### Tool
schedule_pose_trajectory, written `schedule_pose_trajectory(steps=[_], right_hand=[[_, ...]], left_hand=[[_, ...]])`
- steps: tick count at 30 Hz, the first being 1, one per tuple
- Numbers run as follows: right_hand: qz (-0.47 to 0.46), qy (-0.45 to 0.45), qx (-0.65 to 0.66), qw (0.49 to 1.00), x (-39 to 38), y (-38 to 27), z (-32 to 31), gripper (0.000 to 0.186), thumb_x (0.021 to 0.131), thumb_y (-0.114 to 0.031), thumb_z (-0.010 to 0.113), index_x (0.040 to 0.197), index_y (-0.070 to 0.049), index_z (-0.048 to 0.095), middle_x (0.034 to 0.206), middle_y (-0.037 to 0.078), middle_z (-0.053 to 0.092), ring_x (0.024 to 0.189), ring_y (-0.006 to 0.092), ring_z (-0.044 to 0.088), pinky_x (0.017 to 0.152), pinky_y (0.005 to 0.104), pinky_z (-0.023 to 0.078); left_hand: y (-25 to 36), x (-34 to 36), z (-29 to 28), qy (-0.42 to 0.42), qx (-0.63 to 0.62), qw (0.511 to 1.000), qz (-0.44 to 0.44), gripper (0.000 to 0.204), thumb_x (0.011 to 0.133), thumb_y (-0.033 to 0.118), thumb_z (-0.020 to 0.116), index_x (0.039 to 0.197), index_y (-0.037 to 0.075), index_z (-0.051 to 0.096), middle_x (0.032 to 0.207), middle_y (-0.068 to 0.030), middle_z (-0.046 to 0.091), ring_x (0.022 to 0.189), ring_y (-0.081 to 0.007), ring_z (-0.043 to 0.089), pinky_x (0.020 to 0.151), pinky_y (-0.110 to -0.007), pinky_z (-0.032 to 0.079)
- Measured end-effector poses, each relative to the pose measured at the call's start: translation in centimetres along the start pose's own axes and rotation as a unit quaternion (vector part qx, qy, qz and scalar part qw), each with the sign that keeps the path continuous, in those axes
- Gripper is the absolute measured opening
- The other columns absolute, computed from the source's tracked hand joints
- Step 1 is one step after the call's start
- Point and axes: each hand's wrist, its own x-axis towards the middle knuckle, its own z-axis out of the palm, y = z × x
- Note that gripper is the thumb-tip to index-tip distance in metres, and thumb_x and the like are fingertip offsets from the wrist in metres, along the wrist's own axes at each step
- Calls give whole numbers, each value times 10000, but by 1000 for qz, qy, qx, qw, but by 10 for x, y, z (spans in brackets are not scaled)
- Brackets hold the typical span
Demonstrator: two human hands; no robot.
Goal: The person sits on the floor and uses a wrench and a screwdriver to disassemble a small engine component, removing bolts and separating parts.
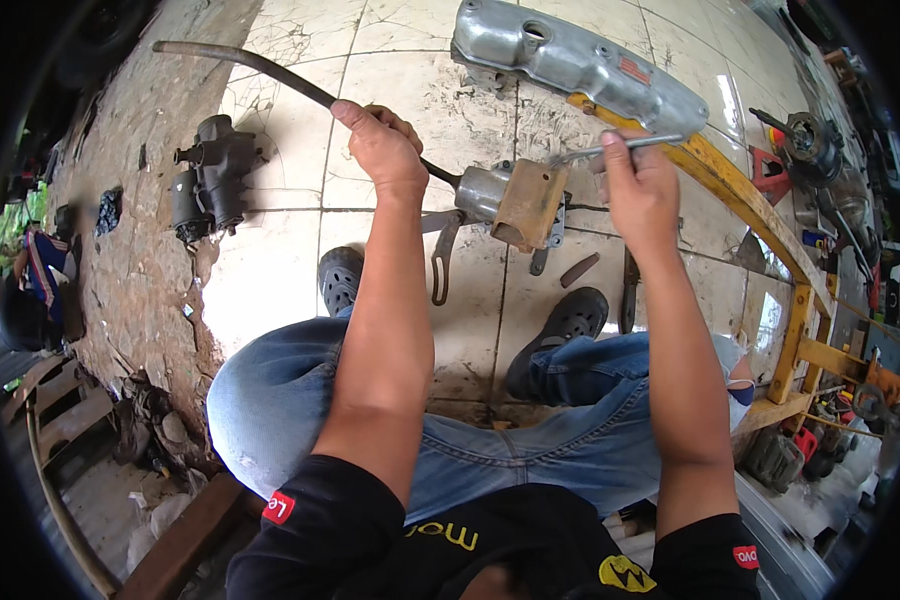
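Note:
My left hand (385,150) grips a long, slightly bent metal bar (260,65), whose lower end meets a grey cylindrical part (477,195) on the tiles. Beside that cylinder is a rusty boxy metal piece (522,205) on a flanged base. My right hand (638,185) is closed around a thin silver rod-like tool (670,140); its far end reaches the top of the rusty piece. A slotted bracket (440,270) and a small brown strip (578,270) lie near my feet.
A silver engine cover (580,70) rests beside a yellow metal frame (745,195). A dark mechanical part (215,175) lies on the tiles (390,80) at left. Assorted tools and parts line the right; another person (35,285) is at far left.

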Motion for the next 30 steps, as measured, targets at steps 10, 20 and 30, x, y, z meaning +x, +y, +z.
schedule_pose_trajectory(steps=[10,20,30], right_hand=[[-32,-106,-59,992,6,-12,26,238,957,-264,616,965,-28,648,740,132,662,605,250,607,611,352,477],[-37,-70,-116,990,8,-15,30,238,950,-271,628,968,-35,648,682,121,635,617,227,613,608,330,474],[45,-40,52,997,8,-29,10,220,965,-204,610,1038,-3,661,819,65,685,590,98,562,568,272,452]], left_hand=[[-3,-12,16,-79,-2,994,72,755,900,750,423,689,27,473,585,-16,419,494,-101,392,449,-240,334],[-1,-14,13,-61,23,996,66,758,910,766,357,669,51,434,548,-3,377,461,-107,357,421,-257,296],[-2,-18,28,-99,83,983,134,708,928,733,385,633,91,426,542,9,387,461,-91,356,416,-259,290]])
